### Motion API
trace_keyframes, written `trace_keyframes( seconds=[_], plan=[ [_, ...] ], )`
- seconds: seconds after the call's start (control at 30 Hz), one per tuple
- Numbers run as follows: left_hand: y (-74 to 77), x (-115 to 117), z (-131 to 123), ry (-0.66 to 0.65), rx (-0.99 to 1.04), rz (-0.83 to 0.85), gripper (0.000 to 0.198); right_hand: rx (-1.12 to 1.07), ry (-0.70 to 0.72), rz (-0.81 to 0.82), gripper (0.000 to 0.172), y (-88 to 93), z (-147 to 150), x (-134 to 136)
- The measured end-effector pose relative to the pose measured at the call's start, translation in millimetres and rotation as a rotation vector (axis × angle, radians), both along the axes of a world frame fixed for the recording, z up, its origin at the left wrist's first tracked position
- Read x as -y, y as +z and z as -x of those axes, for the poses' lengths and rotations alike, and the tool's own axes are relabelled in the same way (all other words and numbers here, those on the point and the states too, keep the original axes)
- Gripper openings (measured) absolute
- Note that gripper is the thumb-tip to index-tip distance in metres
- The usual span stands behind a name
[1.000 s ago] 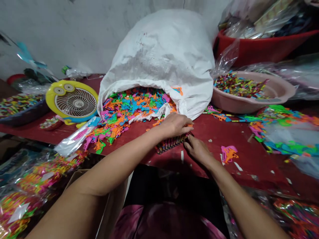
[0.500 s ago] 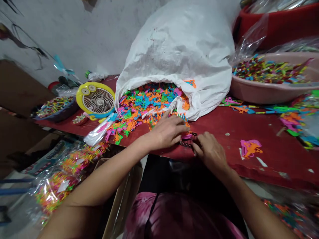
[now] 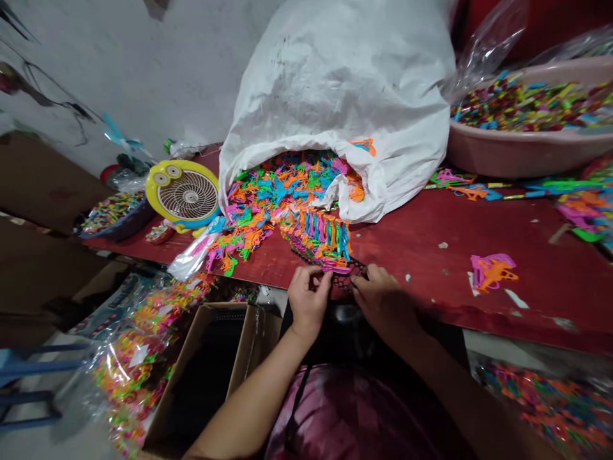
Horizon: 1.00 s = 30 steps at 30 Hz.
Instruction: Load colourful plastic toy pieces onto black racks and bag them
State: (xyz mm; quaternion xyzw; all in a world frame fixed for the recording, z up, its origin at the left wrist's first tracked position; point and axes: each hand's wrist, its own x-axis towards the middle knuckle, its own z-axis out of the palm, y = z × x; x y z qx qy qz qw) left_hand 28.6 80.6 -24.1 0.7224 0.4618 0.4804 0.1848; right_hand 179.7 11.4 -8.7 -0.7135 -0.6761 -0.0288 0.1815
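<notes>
A black holed rack (image 3: 355,267) lies at the table's front edge, its left part covered by tight rows of small coloured plastic toy pieces (image 3: 325,233). My left hand (image 3: 308,300) pinches the rack's near edge, thumb and forefinger together beside a pink piece (image 3: 335,269). At the rack's bare right end, my right hand (image 3: 383,299) has its fingers closed on the black lattice. Behind the rows, loose orange, blue, green and pink pieces (image 3: 282,185) spill from the mouth of a big white sack (image 3: 345,83).
On the red table (image 3: 412,243) are a yellow fan (image 3: 189,195), a pink basin (image 3: 517,150) of small parts and a pink-and-orange pair of pieces (image 3: 493,271). An open cardboard box (image 3: 244,351) and filled clear bags (image 3: 127,364) stand below at left.
My left hand has drawn back from the top of the rows to the rack's near edge, uncovering the coloured pieces. My right hand stays at the rack's right end. The view has shifted slightly.
</notes>
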Motion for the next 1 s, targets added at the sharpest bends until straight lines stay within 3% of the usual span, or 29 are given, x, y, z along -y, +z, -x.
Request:
trace_keyframes(
  seconds=[0.2, 0.3, 0.5, 0.63, 0.83, 1.0],
  plan=[
    [-3.2, -8, 15, 0.053, 0.052, 0.146, 0.016, -0.155, 0.041, -0.079, 0.017, -5.6, -12, -15],
    [-1.8, -12, 18, 0.028, -0.022, 0.182, 0.017, -0.131, 0.049, -0.109, 0.018, -12.9, -18, -28],
    [13.6, -15, 16, 0.03, -0.341, 0.098, 0.02, -0.025, 0.059, -0.096, 0.02, -19.3, -8, -34],
    [14.8, -15, 11, 0.077, -0.528, 0.004, 0.02, -0.032, 0.056, -0.069, 0.021, -16.7, -4, -31],
    [10.6, -11, -3, 0.198, -0.624, 0.021, 0.02, -0.039, 0.036, -0.014, 0.021, -17.2, 0, -30],
    [7.5, -14, -7, 0.187, -0.6, 0.043, 0.017, 0.025, 0.035, -0.067, 0.025, -23.4, 3, -28]
  ],
)
